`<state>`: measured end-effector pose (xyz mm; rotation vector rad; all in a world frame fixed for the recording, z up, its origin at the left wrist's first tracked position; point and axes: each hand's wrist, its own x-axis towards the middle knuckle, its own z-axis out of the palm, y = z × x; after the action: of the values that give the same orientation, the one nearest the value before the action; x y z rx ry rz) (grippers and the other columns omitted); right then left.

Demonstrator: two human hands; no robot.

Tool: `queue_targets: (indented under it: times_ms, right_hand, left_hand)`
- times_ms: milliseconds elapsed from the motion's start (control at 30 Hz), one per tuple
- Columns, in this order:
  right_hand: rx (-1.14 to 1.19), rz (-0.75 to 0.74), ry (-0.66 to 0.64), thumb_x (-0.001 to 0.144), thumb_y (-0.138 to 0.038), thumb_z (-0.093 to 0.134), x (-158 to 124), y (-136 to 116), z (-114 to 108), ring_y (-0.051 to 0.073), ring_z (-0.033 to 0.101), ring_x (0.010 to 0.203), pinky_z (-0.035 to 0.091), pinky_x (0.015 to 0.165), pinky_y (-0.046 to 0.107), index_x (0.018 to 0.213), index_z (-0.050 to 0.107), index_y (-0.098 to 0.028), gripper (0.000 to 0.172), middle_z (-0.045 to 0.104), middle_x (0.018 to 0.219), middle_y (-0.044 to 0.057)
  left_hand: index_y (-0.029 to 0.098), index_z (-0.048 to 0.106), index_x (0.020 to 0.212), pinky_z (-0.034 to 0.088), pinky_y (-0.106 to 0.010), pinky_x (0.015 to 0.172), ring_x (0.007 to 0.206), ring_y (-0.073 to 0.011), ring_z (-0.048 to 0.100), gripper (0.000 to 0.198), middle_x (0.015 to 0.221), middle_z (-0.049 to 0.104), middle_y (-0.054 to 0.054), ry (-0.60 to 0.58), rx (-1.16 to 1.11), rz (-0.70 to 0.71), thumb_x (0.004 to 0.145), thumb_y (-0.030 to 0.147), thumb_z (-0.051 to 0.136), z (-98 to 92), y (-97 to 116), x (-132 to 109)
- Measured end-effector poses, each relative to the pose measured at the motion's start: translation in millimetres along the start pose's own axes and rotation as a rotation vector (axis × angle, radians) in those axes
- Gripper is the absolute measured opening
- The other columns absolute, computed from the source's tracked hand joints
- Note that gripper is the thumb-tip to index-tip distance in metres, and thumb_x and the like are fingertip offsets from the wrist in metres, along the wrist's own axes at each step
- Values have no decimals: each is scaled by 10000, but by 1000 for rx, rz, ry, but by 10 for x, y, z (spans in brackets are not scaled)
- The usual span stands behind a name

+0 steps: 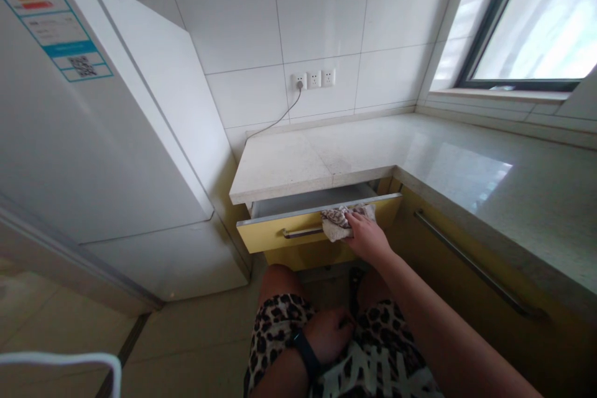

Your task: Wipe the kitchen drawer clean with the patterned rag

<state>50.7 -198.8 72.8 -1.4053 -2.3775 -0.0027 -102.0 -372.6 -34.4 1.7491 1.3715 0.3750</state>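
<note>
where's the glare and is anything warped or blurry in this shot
Head view: daylight blows out the dark-framed window and leaves a pale glare patch on the speckled stone countertop; wide-angle distortion bows the white refrigerator and the long metal cabinet handle; the right hand on the patterned cloth at the yellow drawer is sharp; the left hand sits in dimmer light.

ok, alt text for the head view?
The person's right hand presses a patterned cloth on the front edge of a partly open yellow drawer under a pale stone countertop. The left hand rests on the lap; a white refrigerator stands left.
</note>
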Motion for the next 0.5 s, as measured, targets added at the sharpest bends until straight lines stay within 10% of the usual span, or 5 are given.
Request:
queue_targets:
  times_ms: [500]
  right_hand:
    - [-16,17,-3,781,-292,688,-4,-4,10,302,570,1187,401,1032,377,1339,570,-136,591,623,1280,159]
  left_hand:
    - [249,688,1116,467,-316,829,993,-217,647,344,1099,720,-35,19,15,15,909,349,433,-30,47,-20]
